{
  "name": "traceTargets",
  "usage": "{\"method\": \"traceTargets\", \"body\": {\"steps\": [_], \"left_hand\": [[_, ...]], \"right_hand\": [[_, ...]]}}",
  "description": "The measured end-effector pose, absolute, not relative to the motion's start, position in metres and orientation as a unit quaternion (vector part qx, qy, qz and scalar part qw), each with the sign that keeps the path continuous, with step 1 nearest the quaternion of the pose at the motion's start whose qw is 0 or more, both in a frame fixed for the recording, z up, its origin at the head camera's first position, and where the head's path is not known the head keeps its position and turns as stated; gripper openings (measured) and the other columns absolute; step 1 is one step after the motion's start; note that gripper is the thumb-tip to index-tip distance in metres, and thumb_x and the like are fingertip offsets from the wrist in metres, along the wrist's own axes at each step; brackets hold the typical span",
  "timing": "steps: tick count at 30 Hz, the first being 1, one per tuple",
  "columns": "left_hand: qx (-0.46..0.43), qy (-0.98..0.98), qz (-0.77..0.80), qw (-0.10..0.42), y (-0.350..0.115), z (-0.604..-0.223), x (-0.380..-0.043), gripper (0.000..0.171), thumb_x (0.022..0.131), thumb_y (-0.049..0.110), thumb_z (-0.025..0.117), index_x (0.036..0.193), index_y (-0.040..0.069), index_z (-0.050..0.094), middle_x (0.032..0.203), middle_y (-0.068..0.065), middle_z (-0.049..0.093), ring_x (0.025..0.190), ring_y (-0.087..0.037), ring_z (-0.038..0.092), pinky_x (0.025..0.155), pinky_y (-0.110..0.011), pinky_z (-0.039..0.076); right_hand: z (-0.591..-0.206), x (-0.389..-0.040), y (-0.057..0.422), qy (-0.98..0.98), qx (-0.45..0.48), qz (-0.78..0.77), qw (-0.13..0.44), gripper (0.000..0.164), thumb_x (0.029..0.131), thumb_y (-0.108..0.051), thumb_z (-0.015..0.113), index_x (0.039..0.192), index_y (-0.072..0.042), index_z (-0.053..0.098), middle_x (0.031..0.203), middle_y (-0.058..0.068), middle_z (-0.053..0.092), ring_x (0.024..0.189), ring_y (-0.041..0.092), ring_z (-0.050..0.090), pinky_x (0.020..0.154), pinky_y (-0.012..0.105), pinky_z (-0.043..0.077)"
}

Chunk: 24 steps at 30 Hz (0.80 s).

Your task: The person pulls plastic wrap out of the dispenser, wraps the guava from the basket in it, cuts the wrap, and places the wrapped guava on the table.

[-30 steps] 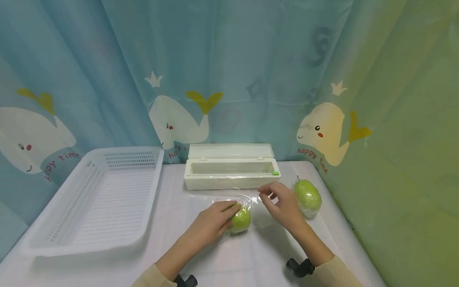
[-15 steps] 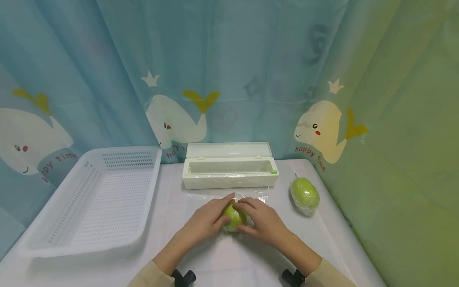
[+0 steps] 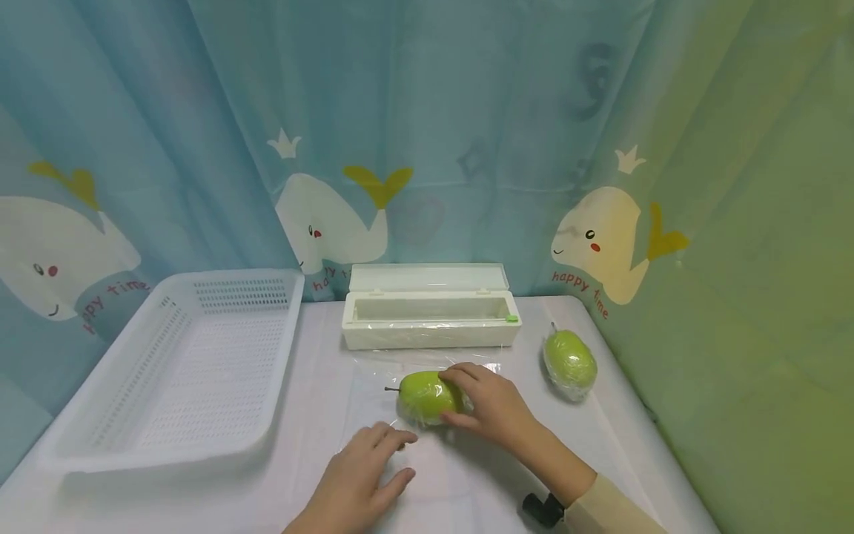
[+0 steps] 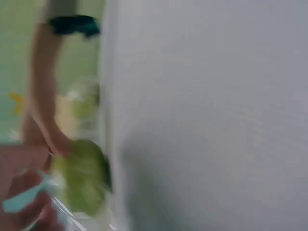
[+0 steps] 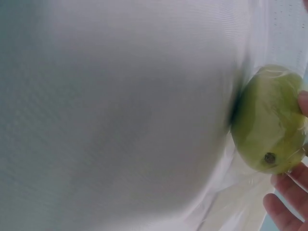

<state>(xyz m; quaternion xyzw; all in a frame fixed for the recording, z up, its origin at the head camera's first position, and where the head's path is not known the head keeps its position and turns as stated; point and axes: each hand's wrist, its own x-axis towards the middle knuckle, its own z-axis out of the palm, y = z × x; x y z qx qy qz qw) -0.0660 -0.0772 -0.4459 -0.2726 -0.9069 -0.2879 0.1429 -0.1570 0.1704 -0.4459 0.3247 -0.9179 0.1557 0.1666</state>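
Observation:
A green pear (image 3: 422, 396) lies on its side on a sheet of clear cling film (image 3: 373, 371), stem to the left. In the right wrist view, film clings to the pear (image 5: 272, 115). My right hand (image 3: 490, 406) holds its right end between thumb and fingers. Apart from the pear, on its near left side, my left hand (image 3: 356, 478) hovers with loosely bent fingers and nothing in them. Behind them stands a white cling film dispenser (image 3: 431, 337), lid up, film reaching out from its front. The left wrist view is blurred.
Another green pear (image 3: 570, 363), wrapped in film, lies at the right of the white-covered table (image 3: 494, 497). A white slotted plastic basket (image 3: 283, 356) stands on the left. A whale-print curtain (image 3: 440, 133) hangs behind.
My right hand came left from the film's edge onto the pear. My left hand has let go of the pear and drawn back toward the near left, baring the stem end.

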Motion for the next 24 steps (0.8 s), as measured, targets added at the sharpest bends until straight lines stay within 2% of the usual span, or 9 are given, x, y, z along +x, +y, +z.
{"method": "traceTargets", "body": {"steps": [3,5,8,11,14,16,19,24], "left_hand": [[-0.204,-0.939,-0.197,0.193,-0.082,-0.457,-0.068,0.056,0.078,0.034,0.083,0.127,0.017,0.061,0.111,0.002,0.060,0.095,-0.016,0.056,0.069,-0.032,0.049],[-0.176,-0.951,-0.171,0.187,-0.086,-0.461,-0.073,0.062,0.076,0.036,0.084,0.130,0.015,0.060,0.106,0.003,0.062,0.093,-0.019,0.056,0.070,-0.035,0.046],[-0.174,-0.956,-0.158,0.173,-0.092,-0.463,-0.079,0.042,0.079,0.031,0.082,0.116,0.017,0.067,0.091,0.010,0.067,0.084,-0.015,0.056,0.068,-0.032,0.041],[-0.188,-0.947,-0.172,0.196,-0.096,-0.458,-0.086,0.018,0.082,0.018,0.080,0.097,0.022,0.071,0.078,0.015,0.065,0.076,-0.011,0.054,0.066,-0.029,0.038],[-0.210,-0.933,-0.176,0.233,-0.098,-0.449,-0.096,0.016,0.082,0.014,0.080,0.091,0.024,0.070,0.078,0.014,0.065,0.075,-0.010,0.054,0.064,-0.028,0.039],[-0.227,-0.927,-0.180,0.236,-0.098,-0.442,-0.104,0.015,0.083,0.014,0.080,0.090,0.024,0.070,0.079,0.014,0.065,0.074,-0.010,0.054,0.063,-0.027,0.039],[-0.242,-0.929,-0.194,0.204,-0.098,-0.433,-0.116,0.013,0.083,0.018,0.080,0.088,0.025,0.070,0.080,0.016,0.065,0.074,-0.009,0.053,0.064,-0.028,0.041],[-0.253,-0.928,-0.231,0.149,-0.093,-0.425,-0.133,0.010,0.086,0.021,0.078,0.087,0.026,0.070,0.098,0.011,0.062,0.091,-0.016,0.056,0.074,-0.035,0.045]], "right_hand": [[-0.445,-0.157,0.170,-0.919,0.327,0.153,0.159,0.059,0.076,-0.046,0.082,0.127,-0.021,0.064,0.124,-0.005,0.065,0.112,0.016,0.064,0.088,0.036,0.056],[-0.444,-0.156,0.171,-0.921,0.325,0.151,0.155,0.060,0.077,-0.047,0.082,0.128,-0.021,0.064,0.125,-0.005,0.065,0.112,0.016,0.064,0.089,0.036,0.056],[-0.443,-0.155,0.172,-0.922,0.323,0.151,0.151,0.060,0.076,-0.047,0.082,0.128,-0.021,0.064,0.125,-0.005,0.065,0.112,0.016,0.064,0.089,0.037,0.056],[-0.441,-0.155,0.172,-0.922,0.324,0.152,0.149,0.060,0.077,-0.046,0.082,0.128,-0.020,0.064,0.125,-0.004,0.065,0.112,0.017,0.064,0.089,0.038,0.056],[-0.441,-0.155,0.173,-0.923,0.323,0.150,0.145,0.060,0.077,-0.046,0.081,0.128,-0.020,0.064,0.126,-0.004,0.065,0.113,0.018,0.064,0.089,0.039,0.056],[-0.441,-0.155,0.173,-0.924,0.322,0.149,0.143,0.060,0.077,-0.046,0.081,0.128,-0.021,0.064,0.126,-0.004,0.065,0.113,0.017,0.064,0.089,0.039,0.056],[-0.442,-0.156,0.174,-0.922,0.325,0.158,0.141,0.059,0.077,-0.045,0.082,0.127,-0.020,0.064,0.126,-0.004,0.065,0.114,0.017,0.064,0.091,0.038,0.055],[-0.444,-0.157,0.176,-0.916,0.334,0.173,0.140,0.057,0.076,-0.040,0.083,0.126,-0.020,0.065,0.128,-0.002,0.065,0.116,0.018,0.064,0.093,0.039,0.055]]}}
